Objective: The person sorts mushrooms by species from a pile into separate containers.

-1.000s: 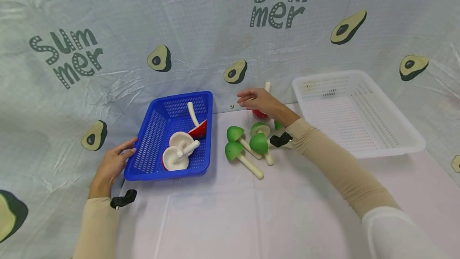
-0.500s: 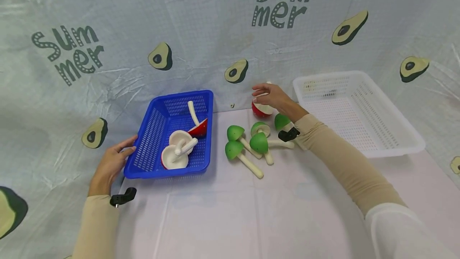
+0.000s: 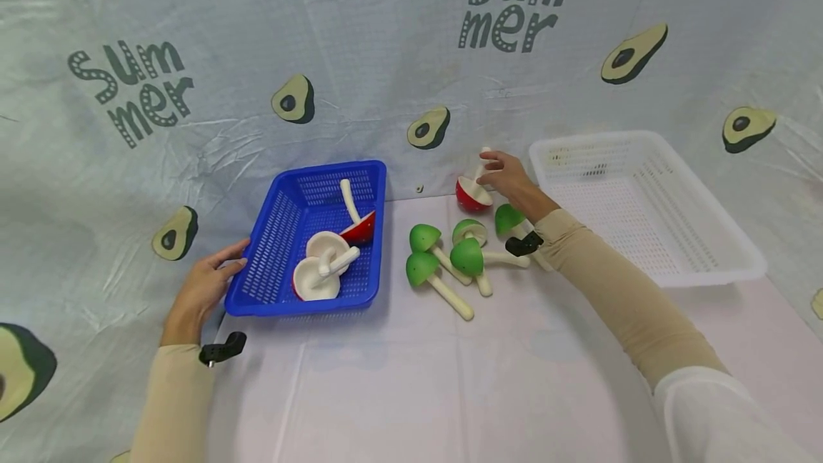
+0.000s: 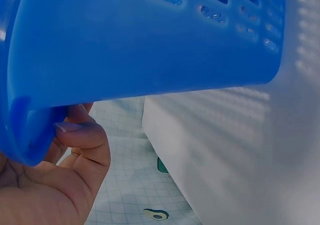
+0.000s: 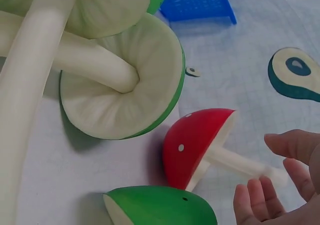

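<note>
My left hand (image 3: pixel 201 293) holds the left rim of a blue plastic basket (image 3: pixel 298 308); its thumb and fingers bend about the rim corner in the left wrist view. Inside the basket lie red-capped toy mushrooms (image 3: pixel 358 228) with white stems. At the back of the table, my right hand (image 3: pixel 512 177) is beside another red toy mushroom (image 3: pixel 472 195), which lies cap down with its stem slanting up. The right wrist view shows thumb and fingers spread about the end of this stem (image 5: pixel 240 163), not closed on it.
Several green-capped toy mushrooms (image 3: pixel 421 269) lie in a cluster in the middle, in front of the right hand. A white plastic basket (image 3: pixel 714 216) stands to the right of the right arm. Behind everything hangs a cloth (image 3: pixel 360 56) printed with avocados.
My right hand has moved right and come down to the red mushroom's stem, uncovering its cap. The left hand keeps its place on the blue basket. The head view has shifted slightly.
</note>
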Motion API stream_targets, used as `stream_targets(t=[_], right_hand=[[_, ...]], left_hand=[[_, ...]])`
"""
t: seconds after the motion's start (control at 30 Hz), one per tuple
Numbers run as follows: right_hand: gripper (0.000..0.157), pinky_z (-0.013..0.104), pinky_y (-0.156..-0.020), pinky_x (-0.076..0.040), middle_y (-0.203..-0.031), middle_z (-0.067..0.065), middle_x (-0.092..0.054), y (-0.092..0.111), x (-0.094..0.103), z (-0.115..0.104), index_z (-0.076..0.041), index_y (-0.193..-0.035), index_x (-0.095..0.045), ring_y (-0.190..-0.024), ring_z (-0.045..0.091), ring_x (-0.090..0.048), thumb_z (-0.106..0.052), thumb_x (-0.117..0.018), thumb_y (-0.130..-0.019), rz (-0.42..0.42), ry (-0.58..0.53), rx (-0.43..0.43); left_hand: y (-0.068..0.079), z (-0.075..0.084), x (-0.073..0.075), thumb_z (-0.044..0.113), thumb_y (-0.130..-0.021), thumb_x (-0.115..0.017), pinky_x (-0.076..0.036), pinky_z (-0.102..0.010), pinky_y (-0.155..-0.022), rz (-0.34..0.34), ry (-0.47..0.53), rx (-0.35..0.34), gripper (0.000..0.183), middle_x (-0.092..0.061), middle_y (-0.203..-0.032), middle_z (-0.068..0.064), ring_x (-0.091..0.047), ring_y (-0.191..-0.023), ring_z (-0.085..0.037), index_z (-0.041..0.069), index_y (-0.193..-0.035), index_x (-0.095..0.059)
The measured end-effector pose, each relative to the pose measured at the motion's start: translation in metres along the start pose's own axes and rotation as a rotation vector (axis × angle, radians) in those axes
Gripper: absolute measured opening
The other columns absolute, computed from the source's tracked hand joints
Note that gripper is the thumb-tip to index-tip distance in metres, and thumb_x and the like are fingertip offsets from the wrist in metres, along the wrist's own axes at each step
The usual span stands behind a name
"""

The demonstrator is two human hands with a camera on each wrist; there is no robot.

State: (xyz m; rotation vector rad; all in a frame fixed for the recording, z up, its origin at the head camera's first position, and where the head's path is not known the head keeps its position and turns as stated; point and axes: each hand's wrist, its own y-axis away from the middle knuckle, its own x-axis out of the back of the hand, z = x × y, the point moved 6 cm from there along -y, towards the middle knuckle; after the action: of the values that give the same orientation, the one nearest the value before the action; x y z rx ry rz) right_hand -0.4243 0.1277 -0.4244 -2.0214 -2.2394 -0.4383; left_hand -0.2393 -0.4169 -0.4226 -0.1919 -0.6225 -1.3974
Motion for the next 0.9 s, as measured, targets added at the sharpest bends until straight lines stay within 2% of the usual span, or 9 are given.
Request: stream_targets(t=[0.13, 0.2, 0.3, 0.43, 0.47, 0.53, 0.6, 0.73, 0.9], right_hand=[[0.063, 0.047, -0.115, -0.039, -0.156, 0.016, -0.039, -0.0012, 0.0006, 0.0021, -0.014, -0.153, -0.045, -0.138, 0.034, -0.044, -0.004, -0.066, -0.095, 0.008, 0.021, -0.036], [0.062, 0.048, -0.117, -0.037, -0.159, 0.016, -0.035, -0.0016, 0.0008, 0.0021, -0.016, -0.154, -0.045, -0.141, 0.034, -0.04, -0.006, -0.065, -0.096, 0.015, 0.03, -0.058], [0.062, 0.049, -0.12, -0.032, -0.163, 0.015, -0.03, -0.0016, 0.0006, 0.0012, -0.018, -0.155, -0.045, -0.146, 0.034, -0.034, -0.008, -0.065, -0.097, 0.009, 0.051, -0.08], [0.065, 0.049, -0.122, -0.029, -0.165, 0.012, -0.029, -0.0025, -0.0022, -0.0014, -0.02, -0.157, -0.041, -0.151, 0.031, -0.028, -0.01, -0.065, -0.098, -0.055, 0.077, -0.073], [0.065, 0.049, -0.122, -0.029, -0.165, 0.011, -0.029, -0.0027, -0.0029, -0.0022, -0.02, -0.157, -0.04, -0.151, 0.031, -0.027, -0.011, -0.065, -0.098, -0.071, 0.083, -0.064], [0.064, 0.048, -0.12, -0.031, -0.164, 0.012, -0.032, -0.0028, -0.0039, -0.0036, -0.018, -0.157, -0.041, -0.15, 0.031, -0.029, -0.011, -0.065, -0.098, -0.089, 0.088, -0.048], [0.06, 0.048, -0.119, -0.034, -0.16, 0.015, -0.036, -0.0027, -0.0042, -0.0051, -0.014, -0.154, -0.044, -0.148, 0.031, -0.032, -0.01, -0.065, -0.098, -0.09, 0.095, -0.022], [0.05, 0.048, -0.114, -0.039, -0.151, 0.019, -0.044, -0.0027, -0.004, -0.0055, -0.006, -0.147, -0.05, -0.138, 0.033, -0.041, -0.008, -0.065, -0.098, -0.062, 0.09, 0.022], [0.037, 0.045, -0.105, -0.046, -0.135, 0.02, -0.052, -0.0001, -0.0023, -0.0021, 0.0, -0.132, -0.055, -0.121, 0.03, -0.05, -0.005, -0.065, -0.097, 0.03, 0.044, 0.04]], left_hand=[[0.0002, 0.0009, 0.0006, 0.031, -0.109, -0.047, -0.043, -0.05, -0.111, 0.002, -0.015, -0.006, 0.055, -0.035, -0.156, -0.018, -0.047, -0.127, -0.024, 0.018, -0.16, -0.032], [0.0, 0.0011, 0.0012, 0.031, -0.108, -0.048, -0.049, -0.037, -0.105, 0.005, -0.022, -0.011, 0.055, -0.036, -0.155, -0.017, -0.049, -0.123, -0.02, 0.017, -0.159, -0.033], [-0.0001, 0.0013, 0.0014, 0.031, -0.108, -0.048, -0.049, -0.039, -0.106, 0.005, -0.018, -0.012, 0.055, -0.036, -0.155, -0.017, -0.049, -0.122, -0.018, 0.017, -0.159, -0.034], [0.0, 0.0015, 0.0013, 0.03, -0.108, -0.048, -0.048, -0.037, -0.106, 0.003, -0.014, -0.017, 0.055, -0.036, -0.155, -0.017, -0.049, -0.122, -0.016, 0.017, -0.159, -0.034], [0.0002, 0.0017, 0.0011, 0.03, -0.108, -0.048, -0.05, -0.03, -0.101, 0.003, -0.017, -0.02, 0.055, -0.036, -0.155, -0.017, -0.05, -0.12, -0.014, 0.017, -0.159, -0.034], [0.0002, 0.0015, 0.0012, 0.03, -0.108, -0.049, -0.05, -0.018, -0.09, 0.002, -0.015, -0.029, 0.055, -0.037, -0.153, -0.017, -0.051, -0.116, -0.011, 0.016, -0.159, -0.035], [0.0001, 0.0014, 0.0013, 0.03, -0.108, -0.05, -0.05, -0.012, -0.082, 0.005, -0.012, -0.033, 0.055, -0.037, -0.152, -0.017, -0.052, -0.111, -0.009, 0.015, -0.158, -0.035], [0.0, 0.0012, 0.0013, 0.03, -0.108, -0.05, -0.05, -0.012, -0.08, 0.005, -0.005, -0.032, 0.055, -0.037, -0.152, -0.017, -0.052, -0.107, -0.006, 0.015, -0.158, -0.035], [0.0017, 0.002, 0.0008, 0.029, -0.108, -0.05, -0.05, -0.011, -0.079, 0.002, -0.003, -0.036, 0.055, -0.036, -0.153, -0.017, -0.052, -0.107, -0.005, 0.015, -0.159, -0.034]])
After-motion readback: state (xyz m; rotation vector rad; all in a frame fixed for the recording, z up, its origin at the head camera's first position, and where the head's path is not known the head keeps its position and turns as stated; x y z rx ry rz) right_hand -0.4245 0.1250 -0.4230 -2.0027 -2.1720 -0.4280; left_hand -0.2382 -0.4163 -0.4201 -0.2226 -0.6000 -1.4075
